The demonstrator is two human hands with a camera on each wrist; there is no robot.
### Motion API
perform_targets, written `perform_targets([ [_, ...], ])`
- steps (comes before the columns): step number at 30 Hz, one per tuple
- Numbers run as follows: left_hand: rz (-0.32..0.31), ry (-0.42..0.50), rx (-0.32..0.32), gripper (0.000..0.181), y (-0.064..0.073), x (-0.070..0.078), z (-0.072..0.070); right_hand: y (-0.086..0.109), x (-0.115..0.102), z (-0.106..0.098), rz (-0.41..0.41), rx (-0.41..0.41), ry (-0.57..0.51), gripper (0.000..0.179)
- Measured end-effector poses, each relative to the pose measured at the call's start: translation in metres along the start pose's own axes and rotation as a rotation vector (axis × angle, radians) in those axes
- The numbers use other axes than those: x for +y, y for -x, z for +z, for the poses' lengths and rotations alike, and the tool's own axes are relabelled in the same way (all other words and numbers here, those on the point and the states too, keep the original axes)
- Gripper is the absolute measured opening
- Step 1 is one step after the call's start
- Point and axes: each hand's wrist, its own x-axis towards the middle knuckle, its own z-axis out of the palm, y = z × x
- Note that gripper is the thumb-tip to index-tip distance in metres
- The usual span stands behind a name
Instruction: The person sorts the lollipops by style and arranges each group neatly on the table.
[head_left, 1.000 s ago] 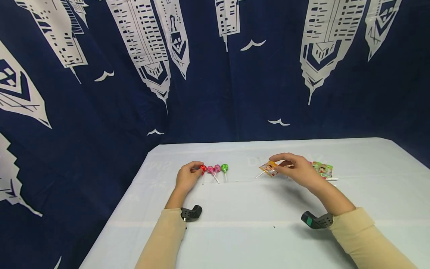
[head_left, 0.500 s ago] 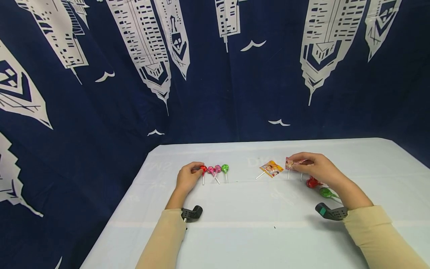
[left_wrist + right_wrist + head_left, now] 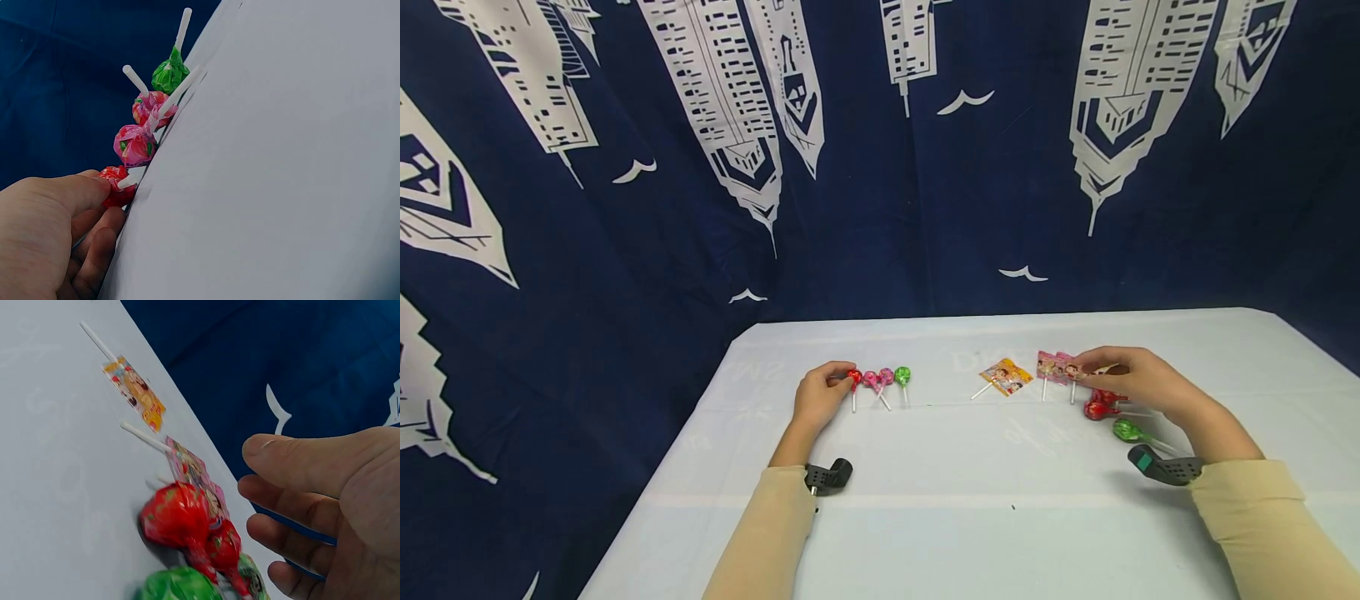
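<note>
While the left hand [image 3: 822, 395] pinches a red lollipop [image 3: 119, 197], pink packets [image 3: 1055, 367] lie beside the right hand [image 3: 1138, 379] (spread).

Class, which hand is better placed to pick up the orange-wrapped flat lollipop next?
Probably the right hand: it appears to hold nothing and is nearer the orange-wrapped flat lollipop. The left hand pinches a red ball-shaped lollipop.

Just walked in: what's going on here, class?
At a white table, a person's left hand holds a red lollipop, with two round pink lollipops and a green lollipop lined up beside it. The right hand, seemingly empty, is beside flat pink-wrapped lollipops. An orange-wrapped lollipop lies left of those in the head view.
</note>
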Motion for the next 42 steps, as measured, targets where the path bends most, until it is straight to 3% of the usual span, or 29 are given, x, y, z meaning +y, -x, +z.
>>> perform_targets([
  [7,-0.01,0.014,-0.008,0.022,0.001,0.001,-0.001,0.002,0.016,-0.004,0.024,-0.056,-0.003,0.047],
  [14,-0.005,0.013,-0.007,0.022,0.001,0.0,0.0,0.004,0.027,-0.003,-0.014,-0.084,0.011,0.043],
  [42,-0.012,0.028,-0.007,0.022,0.001,0.003,-0.001,0.003,0.034,-0.004,-0.006,-0.11,0.037,0.033],
])
